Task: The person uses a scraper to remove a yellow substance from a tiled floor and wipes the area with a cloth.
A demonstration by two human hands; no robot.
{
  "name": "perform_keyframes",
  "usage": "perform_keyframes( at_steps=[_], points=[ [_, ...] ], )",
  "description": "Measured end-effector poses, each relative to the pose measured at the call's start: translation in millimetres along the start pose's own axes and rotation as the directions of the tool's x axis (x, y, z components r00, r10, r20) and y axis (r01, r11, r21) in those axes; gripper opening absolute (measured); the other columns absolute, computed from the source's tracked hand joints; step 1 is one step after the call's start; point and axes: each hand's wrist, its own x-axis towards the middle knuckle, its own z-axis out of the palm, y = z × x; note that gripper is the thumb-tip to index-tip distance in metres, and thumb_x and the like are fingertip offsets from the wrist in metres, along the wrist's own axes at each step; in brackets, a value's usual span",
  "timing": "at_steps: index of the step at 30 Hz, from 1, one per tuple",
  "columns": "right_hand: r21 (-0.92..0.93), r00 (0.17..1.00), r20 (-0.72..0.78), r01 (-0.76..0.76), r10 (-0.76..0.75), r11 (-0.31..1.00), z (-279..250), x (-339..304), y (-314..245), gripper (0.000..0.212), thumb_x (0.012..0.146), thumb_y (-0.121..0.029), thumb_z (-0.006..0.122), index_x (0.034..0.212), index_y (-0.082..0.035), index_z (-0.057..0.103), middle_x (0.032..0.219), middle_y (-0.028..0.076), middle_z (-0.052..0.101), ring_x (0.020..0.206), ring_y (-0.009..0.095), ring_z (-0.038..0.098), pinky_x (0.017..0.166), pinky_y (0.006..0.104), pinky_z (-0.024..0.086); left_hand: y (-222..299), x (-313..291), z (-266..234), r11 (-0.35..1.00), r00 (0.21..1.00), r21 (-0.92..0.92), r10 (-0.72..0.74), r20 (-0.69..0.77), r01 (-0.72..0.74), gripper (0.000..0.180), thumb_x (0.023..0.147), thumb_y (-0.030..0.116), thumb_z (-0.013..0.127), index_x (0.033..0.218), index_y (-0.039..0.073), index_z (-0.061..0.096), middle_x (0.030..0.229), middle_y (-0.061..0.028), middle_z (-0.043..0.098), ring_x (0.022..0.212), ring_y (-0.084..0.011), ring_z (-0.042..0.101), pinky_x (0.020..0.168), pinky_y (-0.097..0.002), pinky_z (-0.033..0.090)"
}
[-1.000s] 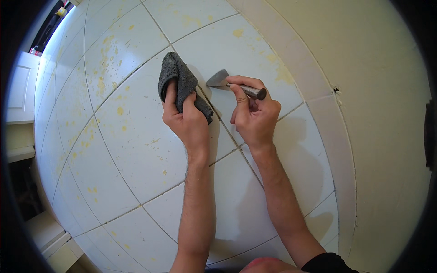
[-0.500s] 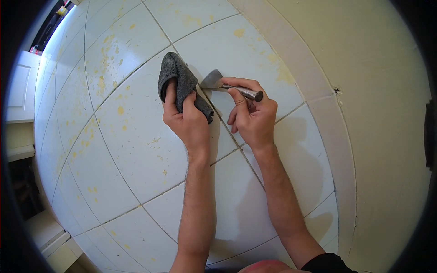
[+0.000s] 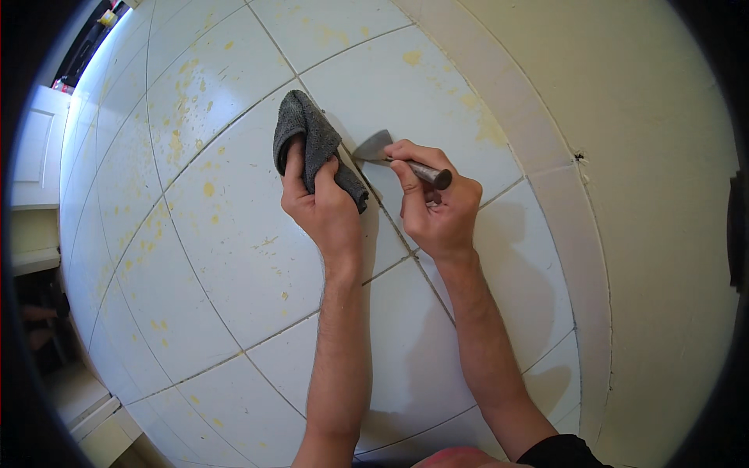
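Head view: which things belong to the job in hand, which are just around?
In use:
- dark grey cloth, in the left hand
- scraper, in the right hand
- white tiles beneath

Just around:
- white panelled door, far left
- beige wall, right

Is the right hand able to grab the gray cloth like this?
Probably not easily: the gray cloth is close, but the right hand holds a scraper and the left hand grips the cloth.
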Motion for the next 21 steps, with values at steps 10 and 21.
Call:
perform_keyframes(
  at_steps=[10,21],
  points=[
    [-0.096,0.994,0.095,0.056,-0.047,0.994,3.7,2.1,-5.2,0.023,0.088,0.004,0.071,0.111,0.002,0.068,0.101,0.010,0.075,0.085,0.018,0.073,0.073,0.0268,0.058,0.9,-0.6,1.4,1.000,1.000,-0.006,0.001,0.000,-0.001,0.044,0.087,-0.001,0.054,0.129,-0.011,0.059,0.111,-0.0106,0.067,0.097,-0.0158,0.060,0.086,-0.0276,0.047],
    [-0.066,0.984,0.173,0.058,-0.046,0.996,1.8,0.4,-6.9,0.021,0.089,0.001,0.072,0.110,0.002,0.066,0.110,0.012,0.074,0.094,0.021,0.074,0.079,0.0283,0.058,-1.3,1.0,0.0,1.000,1.000,-0.023,0.009,0.002,-0.009,0.042,0.086,-0.001,0.054,0.127,-0.009,0.062,0.106,-0.0086,0.068,0.091,-0.0139,0.060,0.081,-0.0274,0.047]
  ],
)
